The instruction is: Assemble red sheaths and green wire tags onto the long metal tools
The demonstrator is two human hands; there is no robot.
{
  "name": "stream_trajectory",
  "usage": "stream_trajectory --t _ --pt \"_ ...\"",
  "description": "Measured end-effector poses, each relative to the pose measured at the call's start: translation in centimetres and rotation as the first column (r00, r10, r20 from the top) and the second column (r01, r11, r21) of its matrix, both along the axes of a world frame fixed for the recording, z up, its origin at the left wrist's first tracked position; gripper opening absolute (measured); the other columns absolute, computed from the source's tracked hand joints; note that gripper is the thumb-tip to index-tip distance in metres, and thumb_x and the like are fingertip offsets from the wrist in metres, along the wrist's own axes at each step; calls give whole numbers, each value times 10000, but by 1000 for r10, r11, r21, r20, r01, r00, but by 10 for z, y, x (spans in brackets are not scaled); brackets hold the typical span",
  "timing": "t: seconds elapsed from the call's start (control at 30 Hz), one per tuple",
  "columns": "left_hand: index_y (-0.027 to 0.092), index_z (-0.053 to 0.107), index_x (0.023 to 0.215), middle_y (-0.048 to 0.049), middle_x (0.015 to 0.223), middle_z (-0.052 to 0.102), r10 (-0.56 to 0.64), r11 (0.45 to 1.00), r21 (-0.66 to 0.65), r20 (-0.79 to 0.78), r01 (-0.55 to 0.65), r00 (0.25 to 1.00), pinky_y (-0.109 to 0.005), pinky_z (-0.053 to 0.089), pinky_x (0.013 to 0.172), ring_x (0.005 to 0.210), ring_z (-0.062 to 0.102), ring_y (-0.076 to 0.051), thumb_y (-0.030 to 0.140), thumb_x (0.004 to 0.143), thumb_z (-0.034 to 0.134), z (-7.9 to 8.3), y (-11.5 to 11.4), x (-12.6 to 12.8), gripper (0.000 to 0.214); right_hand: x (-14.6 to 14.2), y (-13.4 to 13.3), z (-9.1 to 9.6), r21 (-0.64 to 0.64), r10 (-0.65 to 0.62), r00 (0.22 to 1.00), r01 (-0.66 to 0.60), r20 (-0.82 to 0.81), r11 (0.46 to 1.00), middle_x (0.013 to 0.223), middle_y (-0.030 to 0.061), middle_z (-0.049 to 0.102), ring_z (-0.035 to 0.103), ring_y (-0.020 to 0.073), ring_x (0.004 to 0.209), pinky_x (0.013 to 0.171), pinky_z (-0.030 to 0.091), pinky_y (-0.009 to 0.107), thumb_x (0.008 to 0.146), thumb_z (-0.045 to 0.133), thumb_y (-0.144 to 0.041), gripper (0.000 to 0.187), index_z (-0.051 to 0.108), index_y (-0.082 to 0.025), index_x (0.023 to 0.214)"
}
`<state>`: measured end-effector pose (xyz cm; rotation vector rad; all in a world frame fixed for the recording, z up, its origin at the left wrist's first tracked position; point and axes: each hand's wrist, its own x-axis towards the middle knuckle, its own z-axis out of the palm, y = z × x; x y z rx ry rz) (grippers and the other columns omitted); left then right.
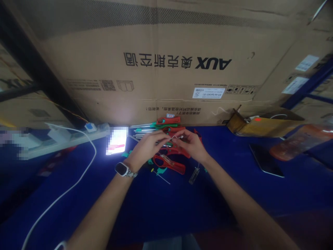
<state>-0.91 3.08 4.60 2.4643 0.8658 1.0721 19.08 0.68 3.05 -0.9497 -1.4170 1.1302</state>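
A short thin white wire (pixel 176 137) with a small pale end is pinched between my two hands. On its left end are the closed fingertips of my left hand (pixel 152 144), which has a watch on the wrist. My right hand (pixel 191 145) grips the other end with thumb and fingers. Below and behind the hands lie several red and green long-nosed lighters (pixel 177 167) with metal tubes, partly hidden by my fingers. A thin rod with a yellow tip (pixel 161 176) and a small clear part (pixel 194 175) lie nearer me.
A lit phone screen (pixel 117 140) stands left of the hands, beside a white power strip (pixel 70 140) and a white cable (pixel 83 180). On the right are a dark phone (pixel 266 161), an orange bottle (pixel 299 142) and an open cardboard box (pixel 267 123). A large carton (pixel 156 80) walls the back.
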Motion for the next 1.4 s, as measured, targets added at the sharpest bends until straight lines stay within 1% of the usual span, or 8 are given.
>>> stream_trajectory --t 0.17,0.3,0.4,0.77,0.9,1.03,1.2,1.4 --pt "263 751 1049 -52 979 749 43 999 -6 25 -43 999 -337 506 834 882 688 -207 273 936 595 0 -1 -3 193 2 0 0 35 10 1000 -11 18 999 731 -9 644 574 114 596 549 521 261 725 793 -488 335 661 -208 853" --pt "273 712 1178 -70 1121 718 7 1000 -21 63 -6 998 -362 490 935 1021 665 -222 244 935 586 2 -8 3 275 0 -1 -1 72 11 995 -18 103 997 746 4 624 563 130 635 587 510 271 802 692 -567 361 659 -213 860" --pt "286 705 1186 -61 1134 716 -31 999 -29 73 33 997 -365 483 962 1044 664 -223 219 942 564 5 -12 8 290 -1 -2 -2 67 51 988 -61 146 996 722 -9 591 557 130 628 610 513 278 838 628 -612 402 628 -211 853" --pt "248 742 974 -52 899 719 -66 998 -1 -11 66 998 -335 496 810 839 666 -207 274 946 572 4 -7 3 174 -2 -1 -8 27 43 992 -47 119 999 659 -24 578 524 112 565 562 464 260 858 597 -629 428 540 -208 808" --pt "251 738 965 -46 891 718 -41 999 3 -38 41 998 -334 491 803 824 664 -204 285 950 564 4 -6 0 177 -3 -1 -8 57 21 991 -29 132 998 643 -24 581 525 114 564 572 456 264 881 581 -608 411 542 -205 813" --pt "257 734 972 -42 914 733 -26 1000 3 -34 26 999 -324 493 804 839 675 -200 280 953 565 2 -5 -4 172 -1 0 -6 87 -63 989 51 135 995 623 -23 573 522 116 558 559 438 260 868 593 -619 424 533 -209 777" --pt "244 733 933 -36 883 738 -22 1000 5 -21 22 1000 -308 496 794 820 683 -189 275 947 584 -1 -3 -9 153 3 2 -2 58 -103 988 96 118 994 618 -28 559 517 114 525 535 438 265 815 617 -672 469 523 -215 760" --pt "200 713 940 -43 879 723 16 998 62 -105 -10 994 -311 508 766 815 674 -183 263 971 556 -8 2 -16 172 7 4 -4 61 -158 976 150 152 987 608 -34 539 527 112 515 532 444 265 786 608 -713 513 528 -207 751"
